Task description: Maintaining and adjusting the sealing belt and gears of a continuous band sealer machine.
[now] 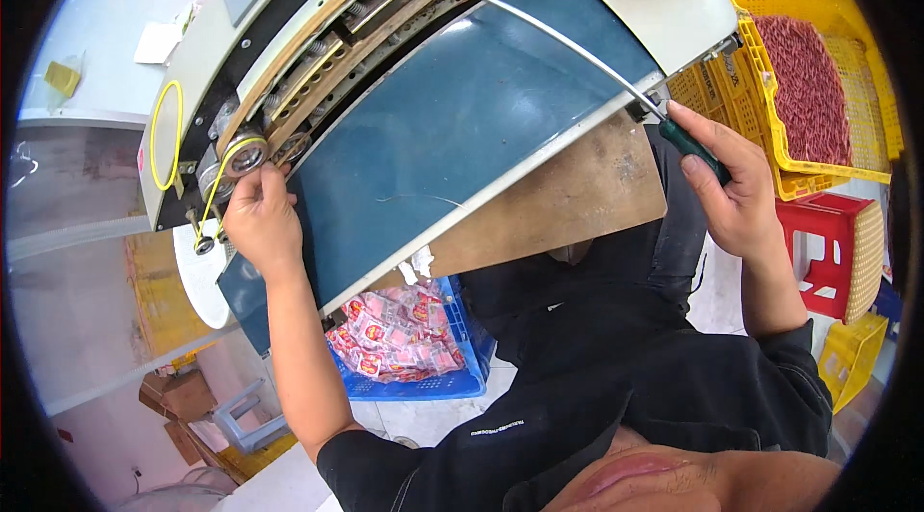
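— What's the left hand point(258, 223) on?
— Its fingers pinch a thin yellow belt point(223, 175) looped at a ribbed metal pulley point(243, 155) on the sealing machine point(318, 40).
— And the right hand point(736, 192)?
— Fingers curled tight round a screwdriver point(616, 79), green handle, long steel shaft lying over the smooth blue conveyor belt point(462, 117).

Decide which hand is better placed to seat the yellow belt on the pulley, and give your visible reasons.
Probably the left hand: its fingers already pinch the yellow belt right at the pulley. The right hand is far across the blue conveyor, gripping a long screwdriver by its green handle.
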{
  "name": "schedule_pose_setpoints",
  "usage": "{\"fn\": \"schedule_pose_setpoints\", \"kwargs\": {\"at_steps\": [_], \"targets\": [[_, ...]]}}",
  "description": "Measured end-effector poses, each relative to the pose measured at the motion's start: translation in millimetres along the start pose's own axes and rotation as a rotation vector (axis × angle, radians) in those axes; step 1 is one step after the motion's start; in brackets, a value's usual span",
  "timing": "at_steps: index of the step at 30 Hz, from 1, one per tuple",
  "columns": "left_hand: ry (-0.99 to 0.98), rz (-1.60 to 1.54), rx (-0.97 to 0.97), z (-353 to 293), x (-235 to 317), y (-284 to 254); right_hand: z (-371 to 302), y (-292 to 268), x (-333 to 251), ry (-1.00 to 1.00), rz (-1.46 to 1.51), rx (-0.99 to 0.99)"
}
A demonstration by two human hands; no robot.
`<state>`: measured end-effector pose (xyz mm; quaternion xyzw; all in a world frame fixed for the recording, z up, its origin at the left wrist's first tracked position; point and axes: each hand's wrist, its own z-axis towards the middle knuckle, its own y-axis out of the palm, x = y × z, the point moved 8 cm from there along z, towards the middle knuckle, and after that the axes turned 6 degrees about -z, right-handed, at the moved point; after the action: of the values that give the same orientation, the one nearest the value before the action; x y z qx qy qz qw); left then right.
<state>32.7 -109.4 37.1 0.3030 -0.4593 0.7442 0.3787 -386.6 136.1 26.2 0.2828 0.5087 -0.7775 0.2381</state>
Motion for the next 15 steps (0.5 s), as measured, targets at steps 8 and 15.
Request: {"fn": "schedule_pose_setpoints", "kwargs": {"at_steps": [8,15], "targets": [[-0.023,0.033,0.019,-1,0,-2,2,9,9,0.013,0.049,0.008],[0.0,0.019,0.024,-1,-2,-4,-2,23,25,0.149,0.141,-0.022]]}}
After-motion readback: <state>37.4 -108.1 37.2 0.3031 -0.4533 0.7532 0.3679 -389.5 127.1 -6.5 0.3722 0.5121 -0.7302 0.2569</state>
